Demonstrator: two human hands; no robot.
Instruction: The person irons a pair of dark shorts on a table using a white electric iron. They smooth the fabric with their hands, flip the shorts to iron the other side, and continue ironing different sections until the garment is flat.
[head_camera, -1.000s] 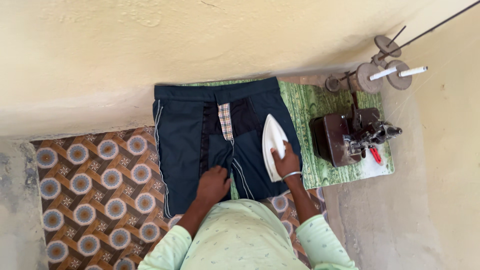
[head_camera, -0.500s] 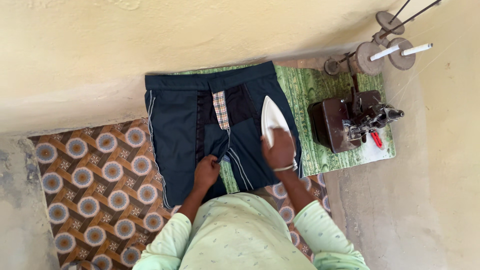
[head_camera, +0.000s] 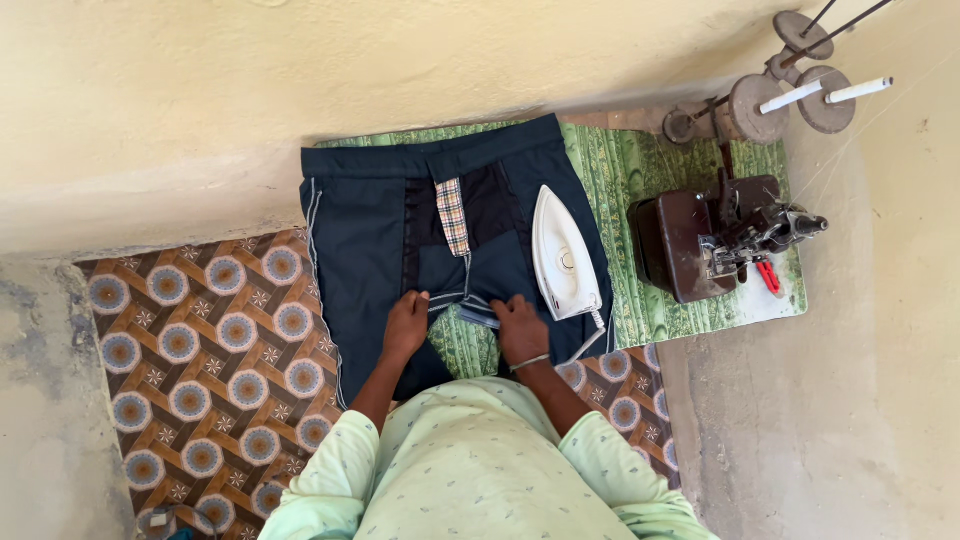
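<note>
The head view looked straight down on a dark blue garment (head_camera: 370, 230) spread flat over a green patterned cloth (head_camera: 640, 180) on the floor. The left hand (head_camera: 405, 325) pressed on the garment's near edge, fingers laid flat and grasping nothing. The right hand (head_camera: 520, 328), a bangle at its wrist, rested just beside it with fingers curled on the hem; whether they pinched the fabric I could not tell. A white iron (head_camera: 563, 255) stood on the garment near the right hand, untouched. A dark sewing machine (head_camera: 700, 245) sat further right.
</note>
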